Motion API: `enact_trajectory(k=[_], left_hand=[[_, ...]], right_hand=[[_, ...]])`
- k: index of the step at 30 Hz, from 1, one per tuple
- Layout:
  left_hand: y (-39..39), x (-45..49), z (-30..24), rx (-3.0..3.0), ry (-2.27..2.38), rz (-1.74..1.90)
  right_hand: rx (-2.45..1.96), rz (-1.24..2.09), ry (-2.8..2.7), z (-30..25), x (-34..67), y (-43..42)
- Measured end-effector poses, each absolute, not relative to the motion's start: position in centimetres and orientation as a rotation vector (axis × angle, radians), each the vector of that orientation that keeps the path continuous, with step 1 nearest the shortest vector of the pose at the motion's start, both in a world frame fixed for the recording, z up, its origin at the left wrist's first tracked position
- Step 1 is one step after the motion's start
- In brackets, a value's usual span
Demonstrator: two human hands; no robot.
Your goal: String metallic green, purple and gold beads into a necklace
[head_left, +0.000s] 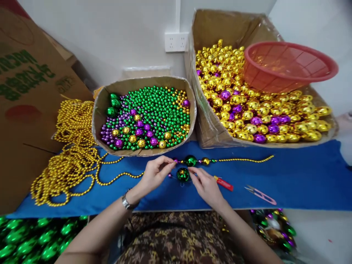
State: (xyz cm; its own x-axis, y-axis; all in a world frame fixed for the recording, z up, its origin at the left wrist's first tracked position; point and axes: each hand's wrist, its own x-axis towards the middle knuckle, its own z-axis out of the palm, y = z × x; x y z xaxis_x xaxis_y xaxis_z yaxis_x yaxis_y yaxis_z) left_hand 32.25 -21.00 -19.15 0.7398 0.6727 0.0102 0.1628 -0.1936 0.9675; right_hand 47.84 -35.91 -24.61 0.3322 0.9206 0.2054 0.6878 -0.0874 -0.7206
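My left hand, with a metal watch on its wrist, pinches a small purple bead at the end of a beaded strand. On that strand follow a large green ball, a gold ball and a gold bead chain. A second large green ball lies between my hands, with thin wire or thread at it and a small purple bead to its left. Thumb and forefinger of my right hand close beside this ball's upper right; what they hold is too small to make out.
Pink thread snips and a small red tool lie on the blue cloth. Behind stand a box of mixed beads and a larger box of gold balls with a red basket. Gold bead chains pile at left.
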Motion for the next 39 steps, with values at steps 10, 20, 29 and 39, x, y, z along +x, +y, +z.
enact_trajectory(k=[10,20,29,39], left_hand=[[-21.2,32.8,-16.7,1.518,0.641,0.636],[-20.8,34.2,-17.5,1.486,0.609,0.712],[-9.2,48.3,-14.6,2.325,0.771,0.760],[-7.0,52.6,-14.9,2.254,0.787,0.701]], right_hand=[[-1.700,0.509,-1.372,-23.4,47.5,-34.6],[-1.563,0.657,-1.148,-20.5,48.0,-35.4],[-1.542,0.672,-1.104,-20.6,46.8,-35.6],[-1.589,0.558,-1.100,-22.6,47.1,-35.6]])
